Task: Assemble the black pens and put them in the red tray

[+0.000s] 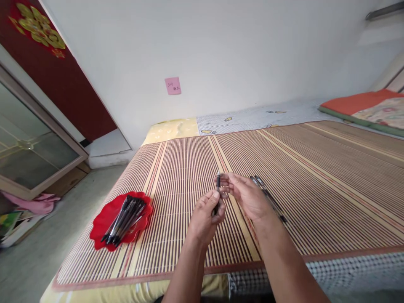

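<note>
My left hand is closed around the lower part of a black gel pen, which stands nearly upright with its bare metal tip pointing up. My right hand is just to the right, its slightly bent fingers apart and reaching to the pen's upper part; whether they touch it is unclear. Beyond the right wrist a few more pens lie side by side on the mat, partly hidden by the forearm. To the left, a red scalloped plate holds a pile of black pens.
A striped bamboo mat covers the bed. Folded orange and floral bedding lies at the far right. A pink sticky note is on the white wall. At left are a glass-paned door and the grey floor.
</note>
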A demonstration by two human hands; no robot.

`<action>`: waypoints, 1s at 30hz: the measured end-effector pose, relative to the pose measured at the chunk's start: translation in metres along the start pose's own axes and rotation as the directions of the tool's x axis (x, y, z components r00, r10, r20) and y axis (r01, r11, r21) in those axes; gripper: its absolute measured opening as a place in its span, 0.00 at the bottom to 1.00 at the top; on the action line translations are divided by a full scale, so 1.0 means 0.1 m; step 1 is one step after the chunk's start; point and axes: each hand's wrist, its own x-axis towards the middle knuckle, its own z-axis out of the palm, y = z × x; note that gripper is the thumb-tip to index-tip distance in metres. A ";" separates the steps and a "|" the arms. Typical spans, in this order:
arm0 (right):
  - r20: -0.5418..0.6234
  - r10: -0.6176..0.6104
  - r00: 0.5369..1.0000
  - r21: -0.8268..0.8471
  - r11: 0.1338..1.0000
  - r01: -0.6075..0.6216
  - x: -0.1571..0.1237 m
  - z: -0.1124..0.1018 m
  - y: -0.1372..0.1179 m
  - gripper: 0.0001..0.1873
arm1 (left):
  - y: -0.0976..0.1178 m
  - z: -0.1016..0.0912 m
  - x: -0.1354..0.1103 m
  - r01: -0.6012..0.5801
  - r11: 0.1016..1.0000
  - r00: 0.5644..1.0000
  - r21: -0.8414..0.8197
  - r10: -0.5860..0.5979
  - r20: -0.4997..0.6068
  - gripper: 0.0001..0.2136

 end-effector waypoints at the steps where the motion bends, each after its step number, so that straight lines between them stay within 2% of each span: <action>1: -0.034 -0.010 0.999 0.017 1.000 0.010 0.00 -0.02 -0.02 0.18 | 0.00 0.00 0.00 0.012 1.000 1.000 -0.003 -0.012 0.006 0.15; 4: -0.082 -0.029 0.996 0.008 1.000 0.030 -0.01 -0.05 -0.08 0.17 | -0.01 0.00 -0.01 0.038 0.999 0.999 0.006 -0.038 0.034 0.15; 9: -0.060 -0.060 0.996 -0.064 0.996 0.056 -0.03 -0.03 -0.15 0.13 | -0.02 0.01 -0.01 0.075 0.997 0.995 0.036 -0.077 0.063 0.15; 16: -0.040 -0.078 0.996 -0.128 0.989 0.073 -0.01 -0.10 -0.12 0.12 | -0.03 0.02 0.00 0.090 0.995 0.992 0.041 -0.093 0.084 0.15; 24: -0.088 -0.032 0.996 -0.070 0.997 0.026 -0.01 -0.09 -0.16 0.15 | -0.05 0.04 -0.01 0.088 0.993 0.992 0.079 -0.095 0.088 0.14; 30: -0.021 -0.024 0.999 -0.110 0.994 0.022 -0.03 -0.15 -0.18 0.15 | -0.03 0.04 -0.01 0.075 0.994 0.992 0.082 -0.083 0.091 0.15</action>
